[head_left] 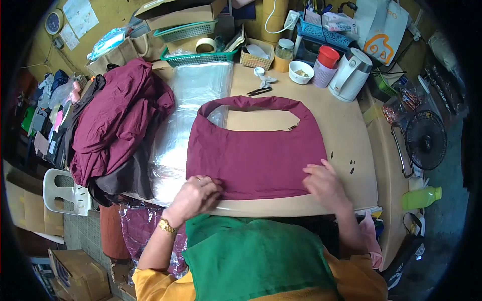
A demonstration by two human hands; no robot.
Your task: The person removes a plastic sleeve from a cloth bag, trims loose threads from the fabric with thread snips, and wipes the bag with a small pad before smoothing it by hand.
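A maroon fabric shoulder bag lies flat on the table, its strap loop away from me and a small tag near the strap's right base. My left hand is closed at the bag's lower left corner, fingers curled on the cloth. At the lower right corner, my right hand touches the edge with loosely bent fingers, some apart. Left of the bag lie clear plastic bags in a flat stack. A heap of maroon cloth bags with dark fabric rests further left.
Small black scissors lie beyond the strap. At the back stand a green basket, a white bowl, a red-lidded cup and a white kettle. A black fan is at the right, a white chair at the left.
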